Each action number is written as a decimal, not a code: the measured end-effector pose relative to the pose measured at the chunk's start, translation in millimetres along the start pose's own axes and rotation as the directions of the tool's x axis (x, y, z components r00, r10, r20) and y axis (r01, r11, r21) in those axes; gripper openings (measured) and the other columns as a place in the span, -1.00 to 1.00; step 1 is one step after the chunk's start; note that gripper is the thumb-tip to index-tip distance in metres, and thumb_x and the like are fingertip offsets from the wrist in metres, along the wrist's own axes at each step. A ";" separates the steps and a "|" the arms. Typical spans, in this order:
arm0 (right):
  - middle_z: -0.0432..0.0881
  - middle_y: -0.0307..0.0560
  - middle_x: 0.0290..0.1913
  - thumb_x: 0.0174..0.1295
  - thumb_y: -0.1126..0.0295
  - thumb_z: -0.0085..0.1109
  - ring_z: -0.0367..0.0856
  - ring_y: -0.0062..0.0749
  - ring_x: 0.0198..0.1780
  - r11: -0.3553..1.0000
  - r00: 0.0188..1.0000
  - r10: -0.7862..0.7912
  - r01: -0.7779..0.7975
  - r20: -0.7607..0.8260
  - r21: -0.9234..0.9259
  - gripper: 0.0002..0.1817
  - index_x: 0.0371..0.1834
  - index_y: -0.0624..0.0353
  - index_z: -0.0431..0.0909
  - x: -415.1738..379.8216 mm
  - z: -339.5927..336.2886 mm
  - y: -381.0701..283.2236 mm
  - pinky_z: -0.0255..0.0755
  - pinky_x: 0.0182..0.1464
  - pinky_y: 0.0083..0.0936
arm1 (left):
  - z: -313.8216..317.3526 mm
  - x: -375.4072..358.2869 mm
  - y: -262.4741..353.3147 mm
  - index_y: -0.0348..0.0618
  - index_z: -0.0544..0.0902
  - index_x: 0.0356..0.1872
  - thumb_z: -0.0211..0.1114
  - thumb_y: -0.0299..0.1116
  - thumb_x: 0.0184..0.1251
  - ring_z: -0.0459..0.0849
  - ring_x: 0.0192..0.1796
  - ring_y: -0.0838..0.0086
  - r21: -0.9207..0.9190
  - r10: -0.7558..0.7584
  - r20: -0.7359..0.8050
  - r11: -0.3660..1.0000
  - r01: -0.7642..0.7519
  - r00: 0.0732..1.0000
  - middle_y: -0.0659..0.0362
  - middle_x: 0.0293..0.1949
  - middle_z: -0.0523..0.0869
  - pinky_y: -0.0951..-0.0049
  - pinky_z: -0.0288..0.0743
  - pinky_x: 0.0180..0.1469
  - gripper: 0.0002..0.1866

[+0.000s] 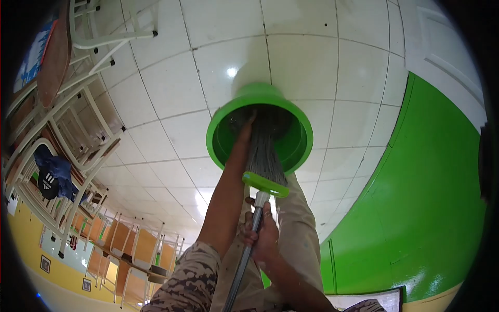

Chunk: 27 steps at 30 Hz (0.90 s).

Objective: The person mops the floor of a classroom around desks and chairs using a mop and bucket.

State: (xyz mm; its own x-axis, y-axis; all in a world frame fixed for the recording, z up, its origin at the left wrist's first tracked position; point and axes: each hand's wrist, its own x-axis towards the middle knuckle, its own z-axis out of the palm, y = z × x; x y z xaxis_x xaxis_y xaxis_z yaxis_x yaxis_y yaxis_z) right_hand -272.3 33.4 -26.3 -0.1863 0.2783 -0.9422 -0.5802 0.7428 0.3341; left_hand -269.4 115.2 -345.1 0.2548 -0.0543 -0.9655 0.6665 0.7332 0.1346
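Observation:
A green plastic tub stands on the tiled floor in front of me, its mouth facing me. My left hand reaches down inside it, against the grey strands of a mop; its fingers are mostly lost in the dark water. Those strands hang over the near rim into the tub. The mop's green head plate is just outside the rim, tilted. Below the plate, my right hand is wrapped round the grey mop handle, which slants down to the lower left.
White floor tiles surround the tub. To the left are cream-framed chairs, one with a dark blue cap on it, and more chairs and desks behind. A glossy green wall curves along the right, beside a white door.

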 end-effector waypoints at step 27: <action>0.61 -0.05 -0.23 0.45 0.06 -0.23 0.60 -0.21 -0.23 0.946 0.959 -0.277 0.261 -0.058 -0.192 -0.52 0.06 0.28 0.44 23.7 -65.7 -39.2 0.51 -0.10 -0.20 | 54.3 -178.7 13.6 -0.28 0.41 0.10 0.19 -0.23 0.21 0.53 -0.27 0.43 -0.573 -0.155 0.680 0.498 0.651 0.717 0.16 -0.20 0.56 0.33 0.45 -0.08 -0.52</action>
State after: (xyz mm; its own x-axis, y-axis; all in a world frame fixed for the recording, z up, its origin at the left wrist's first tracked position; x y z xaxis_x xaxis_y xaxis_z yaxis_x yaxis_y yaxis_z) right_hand -306.2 -29.2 -63.2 -0.0642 0.0262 -0.9976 -0.7501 0.6581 0.0655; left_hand -267.8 98.1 -158.7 0.5559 -0.6132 -0.5612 0.0965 0.7182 -0.6891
